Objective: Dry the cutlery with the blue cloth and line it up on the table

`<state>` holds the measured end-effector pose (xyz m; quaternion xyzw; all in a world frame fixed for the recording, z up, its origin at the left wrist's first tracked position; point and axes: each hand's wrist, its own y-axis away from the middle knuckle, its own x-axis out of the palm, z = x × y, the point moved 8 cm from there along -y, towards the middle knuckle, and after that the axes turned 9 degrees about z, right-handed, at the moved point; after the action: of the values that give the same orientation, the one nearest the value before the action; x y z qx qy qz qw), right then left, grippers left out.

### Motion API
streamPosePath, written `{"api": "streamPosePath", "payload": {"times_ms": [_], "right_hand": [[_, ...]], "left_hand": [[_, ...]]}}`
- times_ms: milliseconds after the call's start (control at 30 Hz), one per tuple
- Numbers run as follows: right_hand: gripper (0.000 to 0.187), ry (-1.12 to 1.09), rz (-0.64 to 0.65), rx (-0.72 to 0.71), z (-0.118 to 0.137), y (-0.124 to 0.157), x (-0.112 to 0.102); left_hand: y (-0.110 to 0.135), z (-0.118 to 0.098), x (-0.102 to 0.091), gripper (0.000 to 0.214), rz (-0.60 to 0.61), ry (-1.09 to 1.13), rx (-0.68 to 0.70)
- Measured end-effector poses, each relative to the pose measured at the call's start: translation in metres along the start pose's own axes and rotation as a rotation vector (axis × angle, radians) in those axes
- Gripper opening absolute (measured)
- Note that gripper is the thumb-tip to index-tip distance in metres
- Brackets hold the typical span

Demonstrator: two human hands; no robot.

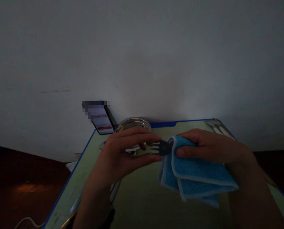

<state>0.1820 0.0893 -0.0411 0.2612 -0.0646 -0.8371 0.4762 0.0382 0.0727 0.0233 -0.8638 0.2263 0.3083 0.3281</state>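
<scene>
My left hand (130, 149) pinches the head of a fork (165, 148) by its edges, thumb below and fingers above, with the tines pointing left. A folded blue cloth (199, 171) with pale edging is wrapped around the fork's neck. My right hand (201, 146) is closed on the cloth, thumb on the near side, gripping the fork through it. The fork's handle is hidden in the cloth. Both hands are held above the table.
On the pale green, blue-edged table (142, 197), a round metal bowl (133, 122) stands behind my left hand. A phone (100, 117) leans against the wall at the back left. Several forks (215, 125) lie at the back right. More utensils lie partly hidden beneath my left arm.
</scene>
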Motion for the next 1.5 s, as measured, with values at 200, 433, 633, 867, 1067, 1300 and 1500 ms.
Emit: {"api": "streamPosePath", "payload": {"times_ms": [200, 433, 633, 867, 1067, 1300, 1500], "right_hand": [[0.03, 0.005, -0.02, 0.023, -0.007, 0.005, -0.004], [0.029, -0.026, -0.025, -0.014, -0.01, 0.011, -0.007], [0.03, 0.022, -0.035, 0.003, -0.01, 0.012, -0.009], [0.029, 0.049, -0.014, -0.029, -0.002, 0.004, -0.003], [0.027, 0.038, -0.011, -0.09, 0.009, -0.002, -0.001], [0.032, -0.085, 0.004, -0.057, 0.005, -0.004, 0.001], [0.03, -0.083, -0.011, 0.003, -0.008, 0.004, -0.003]], "left_hand": [[0.01, 0.008, -0.008, 0.036, -0.016, -0.015, -0.017], [0.016, 0.015, -0.016, 0.034, -0.07, 0.03, -0.038], [0.017, 0.018, -0.015, 0.035, -0.045, 0.044, -0.054], [0.007, 0.009, -0.006, 0.035, 0.003, 0.038, -0.044], [0.001, 0.009, 0.006, 0.042, 0.041, 0.117, -0.079], [0.0, 0.015, 0.014, 0.038, 0.063, 0.163, -0.111], [0.008, 0.023, 0.005, 0.039, 0.02, 0.136, -0.139]]}}
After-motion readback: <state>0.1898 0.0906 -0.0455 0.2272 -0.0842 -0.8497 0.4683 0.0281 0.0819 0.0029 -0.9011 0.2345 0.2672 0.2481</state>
